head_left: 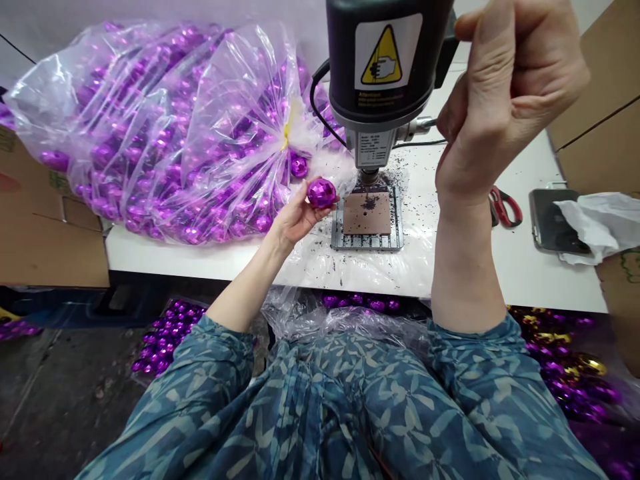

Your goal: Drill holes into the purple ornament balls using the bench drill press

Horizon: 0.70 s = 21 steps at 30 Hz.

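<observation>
My left hand [299, 217] holds a shiny purple faceted ball [321, 193] in its fingertips, left of the drill press [383, 60]. Below the drill head, a brown board [367, 213] with a small dark hole lies on the slotted metal base [395, 241], strewn with dark shavings. Raised at the right of the drill head, my right hand [510, 93] is closed around the drill press lever, which the hand mostly hides. A metal shaft [423, 125] sticks out from the drill towards that hand.
A big clear bag [165, 133] of purple balls, tied in yellow, fills the table's left. Red-handled scissors [506, 207] and a dark phone [555, 220] with white tissue [610, 220] lie right. Cardboard boxes [50, 220] flank the table; more balls [170, 333] sit below.
</observation>
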### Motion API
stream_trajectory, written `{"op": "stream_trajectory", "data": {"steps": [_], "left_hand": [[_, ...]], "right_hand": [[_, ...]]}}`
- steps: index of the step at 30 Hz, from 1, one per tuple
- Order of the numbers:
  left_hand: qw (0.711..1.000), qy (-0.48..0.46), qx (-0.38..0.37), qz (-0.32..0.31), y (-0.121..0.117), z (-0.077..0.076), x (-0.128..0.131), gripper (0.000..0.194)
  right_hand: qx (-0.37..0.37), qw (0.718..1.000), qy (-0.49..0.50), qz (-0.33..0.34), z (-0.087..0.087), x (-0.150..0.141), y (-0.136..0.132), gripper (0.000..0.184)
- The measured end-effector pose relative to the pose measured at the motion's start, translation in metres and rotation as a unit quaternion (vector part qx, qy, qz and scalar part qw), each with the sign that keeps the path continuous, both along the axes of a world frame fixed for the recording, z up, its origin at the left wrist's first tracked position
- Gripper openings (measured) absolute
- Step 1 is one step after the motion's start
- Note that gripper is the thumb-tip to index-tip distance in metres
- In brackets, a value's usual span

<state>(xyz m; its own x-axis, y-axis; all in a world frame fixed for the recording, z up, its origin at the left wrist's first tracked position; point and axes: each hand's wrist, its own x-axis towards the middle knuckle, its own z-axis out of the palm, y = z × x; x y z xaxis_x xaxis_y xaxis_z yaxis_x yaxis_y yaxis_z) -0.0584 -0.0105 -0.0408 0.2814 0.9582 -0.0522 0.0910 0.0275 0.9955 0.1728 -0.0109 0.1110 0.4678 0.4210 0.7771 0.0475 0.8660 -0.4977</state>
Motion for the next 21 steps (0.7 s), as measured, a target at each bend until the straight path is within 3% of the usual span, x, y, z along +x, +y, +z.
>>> {"op": "stream_trajectory", "data": {"steps": [4, 9, 13, 17, 21], "left_hand": [[1.000, 0.025, -0.010, -0.004, -0.008, -0.011, 0.019, 0.054], [0.994, -0.088, -0.058, 0.005, -0.002, -0.026, 0.038, 0.048], [0.997, -0.077, -0.009, 0.023, 0.006, -0.037, 0.045, 0.054], [0.995, -0.080, 0.013, 0.058, 0.011, -0.048, 0.049, 0.048], [0.994, -0.064, 0.050, 0.071, 0.009, -0.052, 0.053, 0.053]], "right_hand": [[0.008, 1.000, -0.001, 0.008, 0.000, -0.001, 0.001, 0.040], [0.014, 1.000, 0.005, 0.019, -0.002, -0.001, 0.003, 0.041], [0.015, 1.000, -0.001, 0.016, -0.003, 0.000, 0.004, 0.043], [-0.007, 1.000, -0.020, 0.003, -0.004, 0.002, 0.000, 0.044], [-0.030, 0.999, -0.022, -0.002, -0.002, 0.001, -0.004, 0.047]]}}
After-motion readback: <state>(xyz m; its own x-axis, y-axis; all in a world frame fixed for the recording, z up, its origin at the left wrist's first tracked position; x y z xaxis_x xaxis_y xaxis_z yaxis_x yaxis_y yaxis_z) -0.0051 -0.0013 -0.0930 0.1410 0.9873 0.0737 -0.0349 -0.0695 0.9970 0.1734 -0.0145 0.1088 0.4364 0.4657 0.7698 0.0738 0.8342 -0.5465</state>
